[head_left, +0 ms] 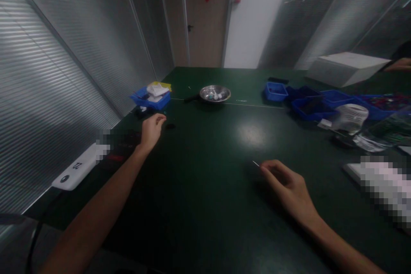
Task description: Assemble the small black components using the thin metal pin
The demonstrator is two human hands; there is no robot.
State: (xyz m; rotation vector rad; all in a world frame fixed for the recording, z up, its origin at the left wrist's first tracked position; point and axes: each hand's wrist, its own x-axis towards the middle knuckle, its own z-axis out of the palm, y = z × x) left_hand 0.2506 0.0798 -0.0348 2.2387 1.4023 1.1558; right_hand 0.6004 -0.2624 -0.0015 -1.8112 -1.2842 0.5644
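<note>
Right hand [290,186]: thumb and forefinger clamped on one end of a thin stick [256,164]; its free end points toward the desk's far left corner. Stick sits over the near half of the desk [205,158]; can't tell if it touches the top.

Left hand [151,132]: out near the desk's left edge, fingertips bunched. Can't tell if they meet or pinch anything. Small dark blob [170,126] on the desk just beside the fingertips, too blurred to name.

Beyond that hand, at the left edge: blue tray [162,102] with white paper [157,89] on top. Metal bowl [205,93] nearer the far edge, small pieces inside, too small to tell. White power strip [80,168] along the left edge, nearer end.

Right part of desk: small blue bin [276,92], more blue bins [308,109] beside it, white box [348,68] by the far edge. Co-worker's hand [398,65] near the box.
</note>
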